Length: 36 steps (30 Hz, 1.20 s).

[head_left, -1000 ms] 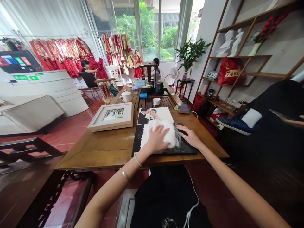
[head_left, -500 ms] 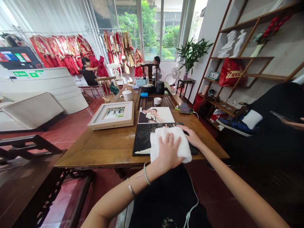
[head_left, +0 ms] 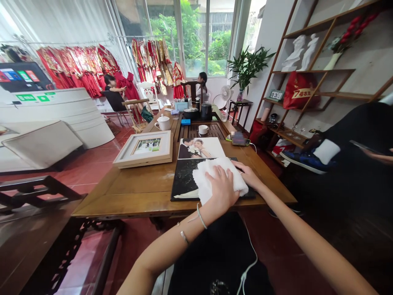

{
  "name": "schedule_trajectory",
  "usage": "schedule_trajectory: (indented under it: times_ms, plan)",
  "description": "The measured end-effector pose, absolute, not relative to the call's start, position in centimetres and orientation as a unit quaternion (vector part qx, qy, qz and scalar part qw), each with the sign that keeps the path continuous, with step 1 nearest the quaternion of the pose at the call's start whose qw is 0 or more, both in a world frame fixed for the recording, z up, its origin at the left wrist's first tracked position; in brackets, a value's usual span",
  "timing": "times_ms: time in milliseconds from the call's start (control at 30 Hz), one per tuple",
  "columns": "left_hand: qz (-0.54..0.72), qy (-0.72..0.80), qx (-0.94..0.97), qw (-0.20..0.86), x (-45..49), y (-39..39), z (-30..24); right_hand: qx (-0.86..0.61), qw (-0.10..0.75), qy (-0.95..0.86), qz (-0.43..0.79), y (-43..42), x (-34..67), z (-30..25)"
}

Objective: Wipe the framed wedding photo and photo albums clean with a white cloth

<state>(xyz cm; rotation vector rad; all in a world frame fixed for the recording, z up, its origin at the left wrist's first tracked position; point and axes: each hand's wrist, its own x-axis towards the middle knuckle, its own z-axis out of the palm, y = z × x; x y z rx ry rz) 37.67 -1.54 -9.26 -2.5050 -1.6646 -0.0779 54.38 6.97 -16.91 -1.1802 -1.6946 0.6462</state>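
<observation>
Under my left hand [head_left: 221, 189] a folded white towel [head_left: 205, 176] is pressed onto a dark photo panel [head_left: 184, 174]. The fingers are bent and somewhat apart on the cloth, and the thumb side is at its near right edge. The towel hides much of the panel's middle and right. My right hand [head_left: 248, 175] lies at the panel's right edge, its fingers stretched out beside the towel, partly hidden. The upper part of the panel, or a second print against it, is a light couple portrait [head_left: 201, 148]. A pale framed picture [head_left: 147, 148] lies to the left.
On the wooden table [head_left: 123, 192] beyond the photos are a white cup [head_left: 203, 130], a lidded white mug [head_left: 162, 122] and a tea tray [head_left: 219, 132]. A phone with a cable [head_left: 241, 138] lies at the right. Another person's shoe [head_left: 303, 162] is close on the right.
My left hand has moved slightly forward and right with the towel, covering more of the panel's upper right. My right hand stays by the panel's right edge.
</observation>
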Motion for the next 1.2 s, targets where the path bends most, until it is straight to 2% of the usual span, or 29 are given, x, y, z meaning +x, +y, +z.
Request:
schedule_trajectory:
  times_ms: [200, 533, 667, 933, 1200]
  plan:
    - [-0.035, -0.481, -0.875, 0.036, 35.9, -3.2, -9.3, -0.471, 0.462, -0.705, 0.260, 6.6, 54.3, -16.6]
    - [-0.035, -0.370, -0.928, 0.025, 32.7, 9.2, -8.4, -0.481, 0.459, -0.712, 0.225, 6.9, 54.1, -16.7]
    - [-0.064, -0.357, -0.931, 0.027, 32.9, 11.3, -8.9, -0.475, 0.471, -0.707, 0.229, 7.0, 54.3, -17.0]
    - [-0.085, -0.376, -0.921, 0.054, 33.0, 9.0, -9.8, -0.480, 0.470, -0.701, 0.239, 7.2, 54.6, -17.5]
    - [-0.069, -0.338, -0.938, 0.023, 29.4, 1.9, -9.3, -0.486, 0.455, -0.718, 0.205, 6.8, 54.3, -16.9]
